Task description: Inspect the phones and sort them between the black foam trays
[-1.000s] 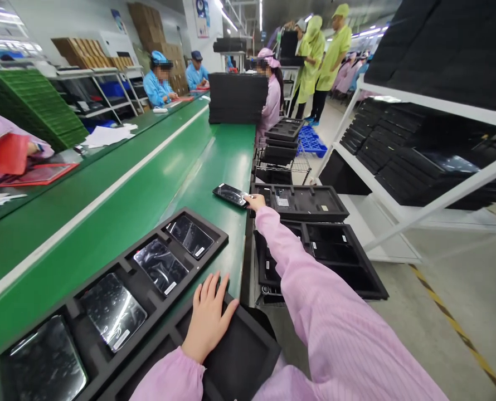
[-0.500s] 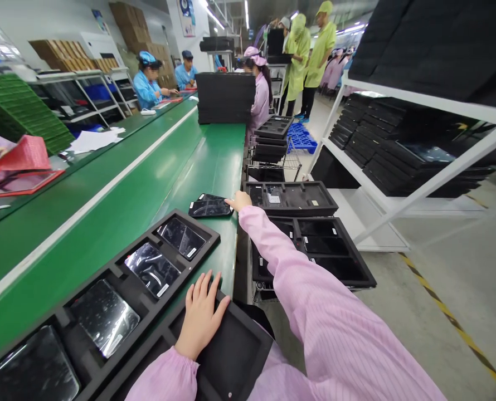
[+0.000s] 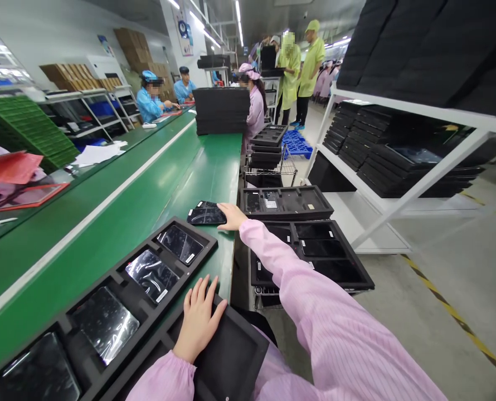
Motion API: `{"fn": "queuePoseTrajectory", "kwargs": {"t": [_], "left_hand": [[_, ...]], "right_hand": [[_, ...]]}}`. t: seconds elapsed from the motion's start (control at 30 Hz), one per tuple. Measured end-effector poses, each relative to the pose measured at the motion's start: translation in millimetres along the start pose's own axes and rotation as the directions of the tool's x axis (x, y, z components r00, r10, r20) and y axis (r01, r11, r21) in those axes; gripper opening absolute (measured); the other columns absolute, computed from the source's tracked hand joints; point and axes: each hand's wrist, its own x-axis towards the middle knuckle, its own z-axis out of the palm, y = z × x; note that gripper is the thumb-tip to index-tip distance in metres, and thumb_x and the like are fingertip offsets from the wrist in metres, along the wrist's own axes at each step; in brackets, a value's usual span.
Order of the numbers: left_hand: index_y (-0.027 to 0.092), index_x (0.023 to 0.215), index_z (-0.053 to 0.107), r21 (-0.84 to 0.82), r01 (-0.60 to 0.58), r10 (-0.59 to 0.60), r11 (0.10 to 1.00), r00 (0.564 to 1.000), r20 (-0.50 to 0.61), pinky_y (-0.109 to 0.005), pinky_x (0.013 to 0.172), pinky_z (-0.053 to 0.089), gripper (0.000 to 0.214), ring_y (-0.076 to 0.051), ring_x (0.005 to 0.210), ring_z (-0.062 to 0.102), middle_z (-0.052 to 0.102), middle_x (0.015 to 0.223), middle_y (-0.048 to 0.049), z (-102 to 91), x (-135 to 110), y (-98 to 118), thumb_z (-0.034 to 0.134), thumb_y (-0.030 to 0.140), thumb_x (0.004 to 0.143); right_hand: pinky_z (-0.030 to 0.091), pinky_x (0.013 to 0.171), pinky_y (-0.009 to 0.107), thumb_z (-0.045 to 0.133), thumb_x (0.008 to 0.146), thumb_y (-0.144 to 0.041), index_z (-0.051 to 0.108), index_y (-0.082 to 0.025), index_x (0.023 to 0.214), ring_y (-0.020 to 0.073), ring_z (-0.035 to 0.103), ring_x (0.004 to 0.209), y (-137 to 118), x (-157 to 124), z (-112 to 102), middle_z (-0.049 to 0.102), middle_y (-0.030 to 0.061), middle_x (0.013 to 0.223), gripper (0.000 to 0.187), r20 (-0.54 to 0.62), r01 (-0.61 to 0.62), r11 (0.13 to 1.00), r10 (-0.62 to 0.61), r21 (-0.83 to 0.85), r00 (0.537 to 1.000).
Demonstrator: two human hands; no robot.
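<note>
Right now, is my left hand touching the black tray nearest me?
Touching: the head view shows the left hand resting palm-down, fingers spread, on the near black tray.

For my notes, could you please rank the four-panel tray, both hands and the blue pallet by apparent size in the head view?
1. Four-panel tray
2. Left hand
3. Right hand and blue pallet: too alike to rank

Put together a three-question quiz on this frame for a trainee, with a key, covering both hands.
1. True or false: the left hand rests on a black tray.
2. How many panels show in the neighbouring tray?
3. The right hand touches: A) a cardboard box, B) a dark flat device, C) a sheet of paper?

Key: 1. True. 2. Four. 3. B.
</note>
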Motion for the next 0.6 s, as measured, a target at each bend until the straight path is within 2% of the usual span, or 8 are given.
{"fn": "queuePoseTrajectory", "kwargs": {"t": [0.07, 0.2, 0.4, 0.6], "left_hand": [[0.023, 0.147, 0.040, -0.002, 0.001, -0.001, 1.000, 1.000, 0.005, -0.058, 0.115, 0.029, 0.051, -0.028, 0.143, 0.033, 0.041, 0.152, -0.0113, -1.2, 0.1, 0.6, 0.038, 0.041, 0.099], [0.023, 0.147, 0.039, 0.000, -0.001, 0.001, 1.000, 1.000, 0.010, -0.056, 0.115, 0.030, 0.051, -0.027, 0.143, 0.033, 0.041, 0.153, -0.0109, -3.0, 0.7, 2.1, 0.038, 0.039, 0.099], [0.025, 0.147, 0.039, -0.002, 0.004, -0.004, 1.000, 1.000, 0.020, -0.055, 0.115, 0.030, 0.051, -0.027, 0.143, 0.032, 0.041, 0.153, -0.0093, -3.4, 1.5, 2.6, 0.039, 0.040, 0.099], [0.025, 0.147, 0.039, -0.018, 0.007, -0.007, 1.000, 1.000, 0.015, -0.055, 0.114, 0.031, 0.050, -0.028, 0.143, 0.033, 0.042, 0.152, -0.0094, -4.8, 2.2, 3.2, 0.040, 0.039, 0.098]], "right_hand": [[0.021, 0.118, 0.050, 0.088, 0.058, -0.039, 0.039, -0.019, 0.148, 0.0343, 0.033, 0.141, -4.0, 9.0, 11.3, 0.042, 0.0150, 0.150, 0.104, 0.036, 0.031, 0.999, -0.031, 0.010, 0.999], [0.033, 0.112, 0.048, 0.084, 0.066, -0.036, 0.043, -0.013, 0.144, 0.0321, 0.046, 0.130, -1.0, 25.9, 21.9, 0.051, 0.0175, 0.139, 0.091, 0.041, 0.045, 0.998, -0.046, 0.040, 0.998], [0.038, 0.106, 0.055, 0.067, 0.088, -0.040, 0.047, -0.019, 0.137, 0.0310, 0.046, 0.129, 15.9, 37.6, 20.0, 0.048, 0.0125, 0.140, 0.057, -0.042, -0.023, 0.997, 0.026, 0.069, 0.999], [0.040, 0.105, 0.055, 0.064, 0.091, -0.038, 0.048, -0.019, 0.137, 0.0303, 0.048, 0.127, 30.1, 39.1, 15.7, 0.049, 0.0120, 0.139, 0.053, -0.041, -0.080, 0.989, 0.085, 0.122, 0.995]]}}
